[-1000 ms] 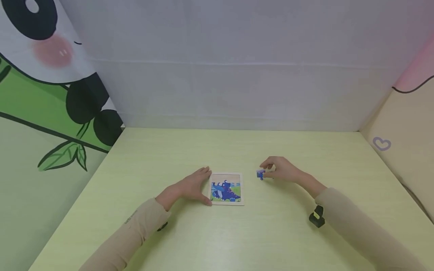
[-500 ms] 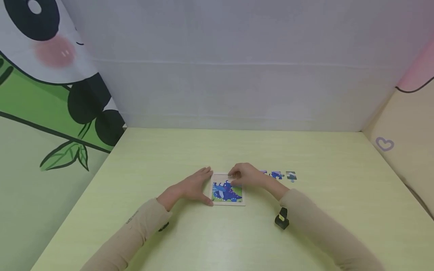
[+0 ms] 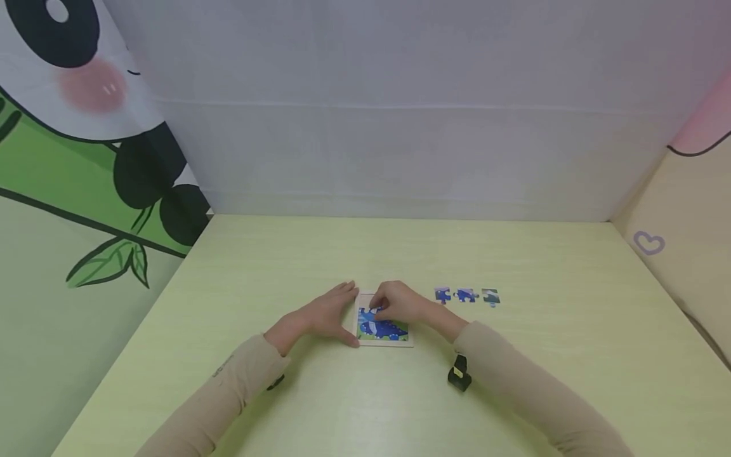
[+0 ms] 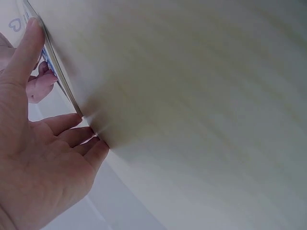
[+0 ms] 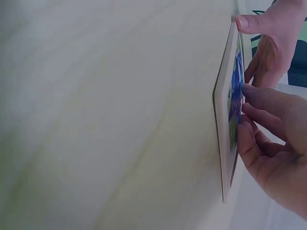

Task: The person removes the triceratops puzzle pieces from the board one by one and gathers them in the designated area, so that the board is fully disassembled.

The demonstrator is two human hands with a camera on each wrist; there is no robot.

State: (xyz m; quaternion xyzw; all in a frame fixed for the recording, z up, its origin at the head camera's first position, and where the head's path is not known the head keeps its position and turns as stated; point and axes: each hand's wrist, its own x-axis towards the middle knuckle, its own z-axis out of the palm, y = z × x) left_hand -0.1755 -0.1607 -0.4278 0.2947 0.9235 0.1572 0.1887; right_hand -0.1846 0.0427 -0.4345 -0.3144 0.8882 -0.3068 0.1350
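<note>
A small wooden-framed jigsaw puzzle [image 3: 385,344] lies flat on the table, showing a blue dinosaur on green. Along its far side, a strip of bare wood shows. My left hand [image 3: 328,311] is spread at the left side, thumb at the near corner and straight fingers at the far corner; the left wrist view has the thumb [image 4: 29,40] against the frame's edge. My right hand [image 3: 402,301] is over the puzzle, bent fingertips [image 5: 248,91] touching the picture. Whether they pinch a piece is hidden. Three loose puzzle pieces [image 3: 466,295] lie in a row to the right.
The pale yellow table [image 3: 274,254] reaches back to a grey-white cloth wall [image 3: 365,152]. A panel with a cartoon panda [image 3: 145,165] stands on the left. On the right is a beige panel with a small heart [image 3: 649,242].
My right hand has moved left from the loose pieces onto the puzzle, then slightly further left across it. All three loose pieces are now uncovered. The left hand keeps its place.
</note>
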